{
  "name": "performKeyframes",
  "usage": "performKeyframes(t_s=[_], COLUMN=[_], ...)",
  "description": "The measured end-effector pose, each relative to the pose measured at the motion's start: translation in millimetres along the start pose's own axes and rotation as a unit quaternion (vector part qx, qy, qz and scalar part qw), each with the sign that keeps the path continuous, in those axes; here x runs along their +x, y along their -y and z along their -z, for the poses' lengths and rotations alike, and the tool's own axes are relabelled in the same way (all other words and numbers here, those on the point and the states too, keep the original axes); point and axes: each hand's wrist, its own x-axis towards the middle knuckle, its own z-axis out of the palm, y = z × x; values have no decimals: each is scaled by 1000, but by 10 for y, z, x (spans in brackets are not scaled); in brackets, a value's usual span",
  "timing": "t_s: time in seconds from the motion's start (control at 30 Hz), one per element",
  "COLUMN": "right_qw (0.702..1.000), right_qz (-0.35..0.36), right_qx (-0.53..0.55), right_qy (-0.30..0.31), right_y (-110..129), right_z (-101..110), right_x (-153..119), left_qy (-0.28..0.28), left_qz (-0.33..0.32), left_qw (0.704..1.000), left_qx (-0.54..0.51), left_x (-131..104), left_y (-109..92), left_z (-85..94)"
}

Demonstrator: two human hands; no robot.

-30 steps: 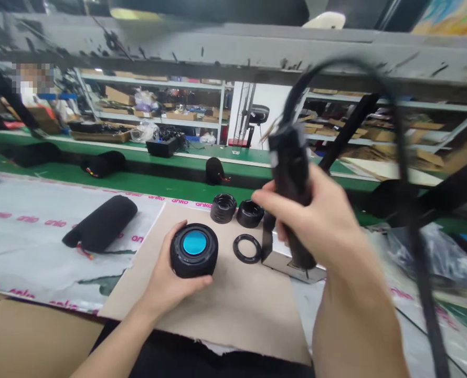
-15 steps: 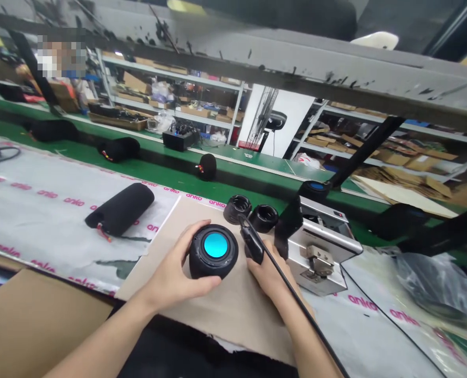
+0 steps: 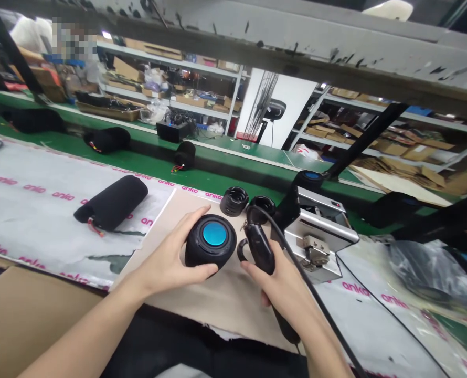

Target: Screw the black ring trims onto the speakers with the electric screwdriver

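My left hand [image 3: 170, 257] is wrapped round a black cylindrical speaker [image 3: 214, 234], thumb in front and fingers behind. The speaker's blue round end faces up, above a brown cardboard sheet [image 3: 166, 310]. Just right of it, my right hand [image 3: 286, 278] grips a black corded electric screwdriver [image 3: 260, 247]. Its cable loops from the upper end and runs down along my right forearm. The screwdriver's lower end shows below my palm, apart from the speaker. Behind both hands, two black ring-shaped parts [image 3: 234, 201] sit at the sheet's far edge.
A metal screw-feeder-like machine [image 3: 320, 231] stands to the right. On the left, a black fabric-covered cylinder [image 3: 113, 202] with red wires lies on the printed covering. Several similar cylinders lie on the green belt [image 3: 150, 165] behind. A plastic bag [image 3: 430, 273] rests at far right.
My right hand has come nearer, and the screwdriver has swung so that its cable end curves over and its lower end shows. My left hand still holds the speaker; the view has shifted slightly.
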Motion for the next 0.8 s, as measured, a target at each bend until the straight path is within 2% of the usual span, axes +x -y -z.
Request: performKeyframes(t_s=[0.13,0.23,0.37,0.53,0.63,0.8], right_qw=[1000,998,995,981,974,981], right_qz=[-9,-7,12,19,10,-5], right_qx=[28,55,102,192,222,192], right_qy=[-8,1,-7,-32,-45,-39], right_y=[-23,-116,-203,-264,-303,-304], right_z=[-13,-28,29,143,174,129], right_x=[3,31,23,-72,-157,-210], left_qy=[-55,-82,-64,-36,-37,-98], left_qz=[36,40,23,18,10,-36], left_qw=[998,995,991,985,990,994], left_qx=[7,46,118,170,138,15], left_x=[-30,-38,-31,-48,-71,-103], left_y=[-60,-134,-176,-69,6,38], left_z=[-81,-119,-96,-3,12,-80])
